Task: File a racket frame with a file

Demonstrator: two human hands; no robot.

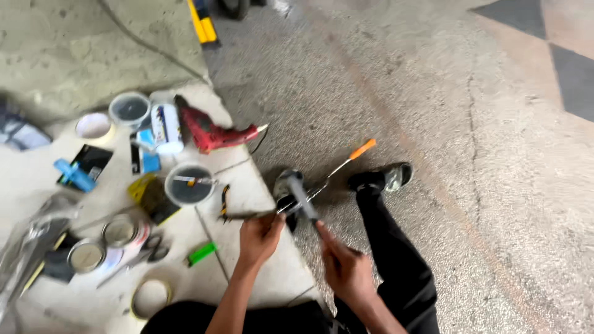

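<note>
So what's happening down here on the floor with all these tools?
A person sits on the floor and works with both hands. The left hand holds a thin metal rod flat, while the right hand grips a dark-handled tool laid across it. A wire frame with an orange handle lies just beyond. To the left lie a red power drill, small tubs, tape rolls, scissors and a green lighter.

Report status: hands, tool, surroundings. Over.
Left hand grips a thin metal rod. Right hand holds a dark-handled tool against it. Pliers and cans lie just left.
</note>
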